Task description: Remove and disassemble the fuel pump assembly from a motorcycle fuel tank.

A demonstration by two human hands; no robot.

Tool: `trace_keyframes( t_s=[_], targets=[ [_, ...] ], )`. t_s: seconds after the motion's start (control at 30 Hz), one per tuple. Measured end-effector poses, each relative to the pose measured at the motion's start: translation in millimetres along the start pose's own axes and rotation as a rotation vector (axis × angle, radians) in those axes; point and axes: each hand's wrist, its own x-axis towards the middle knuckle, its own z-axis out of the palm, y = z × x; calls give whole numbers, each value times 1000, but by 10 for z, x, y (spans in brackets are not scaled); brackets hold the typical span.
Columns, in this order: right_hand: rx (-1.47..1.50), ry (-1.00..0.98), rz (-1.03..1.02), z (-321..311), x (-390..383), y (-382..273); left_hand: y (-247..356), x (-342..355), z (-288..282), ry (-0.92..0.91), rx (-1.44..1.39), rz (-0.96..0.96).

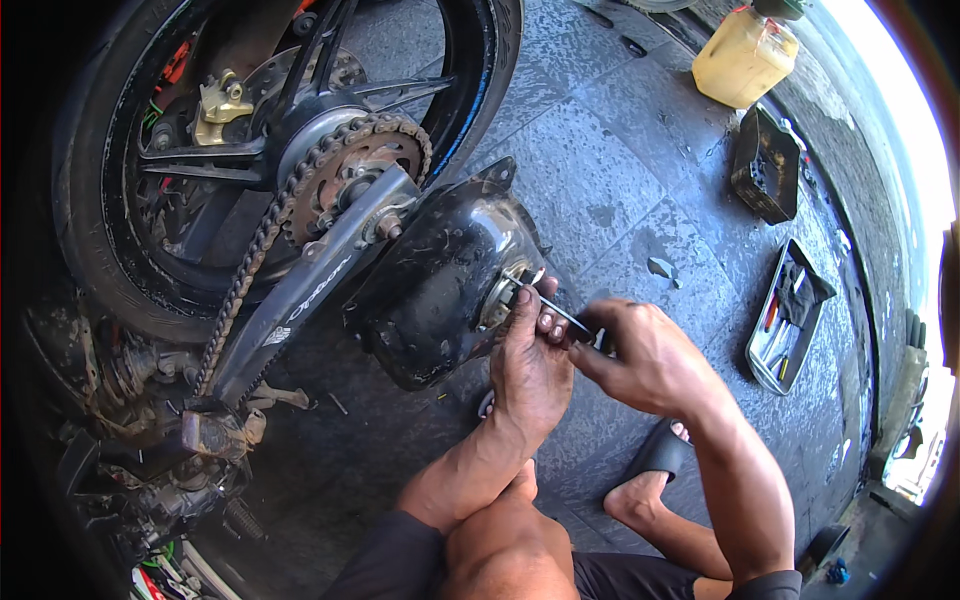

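Beside the rusty chain, tilted on its side, is a black tank with a metal fitting at its right end, and a thin rod crosses just in front of that fitting. What could go wrong, I'd judge, is a slip: the fingers look grimy, and a sudden push might send the rod skidding off — into the left fingertips, or across the paint. The tank could also rock, as neither hand visibly braces its body.

The left hand is nearly closed, thumb and fingers gathered about the rod close to the fitting. The right hand is curled, its thumb and forefinger pinching the rod's dark outer end; the palm is hidden, so I cannot tell whether anything else sits in it.

Farther out, the big wheel stands to the upper left. To the right lie a tray of tools, a dark bin and a yellowish can — all well apart from the hands.
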Motion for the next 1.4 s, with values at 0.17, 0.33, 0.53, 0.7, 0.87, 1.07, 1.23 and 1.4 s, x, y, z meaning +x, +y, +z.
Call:
trace_keyframes(
  t_s=[0.17, 0.33, 0.53, 0.7, 0.87, 1.07, 1.23, 1.4],
  targets=[
    [-561, 201, -374, 112, -6, 57, -39, -22, 101, 65, 81, 109],
    [109, -39, -70, -174, 9, 110, -91, -3, 108, 84, 144, 98],
    [10, -259, 269, -217, 318, -145, -111, 14, 98, 67, 214, 197],
    [-150, -140, 180, -124, 315, -95, -141, 38, 48, 73, 243, 172],
    [-222, -249, 261, -120, 343, -167, -109, 25, 21, 86, 208, 127],
    [-118, -185, 199, -156, 348, -92, -159, 89, -210, -87, 824, 533],
    [-207, -200, 298, -115, 344, -168, -74, 145, -115, 82, 255, 161],
    [-126, -238, 221, -106, 299, -112, -85, 58, 55, -33, 333, 179]
  ],
)
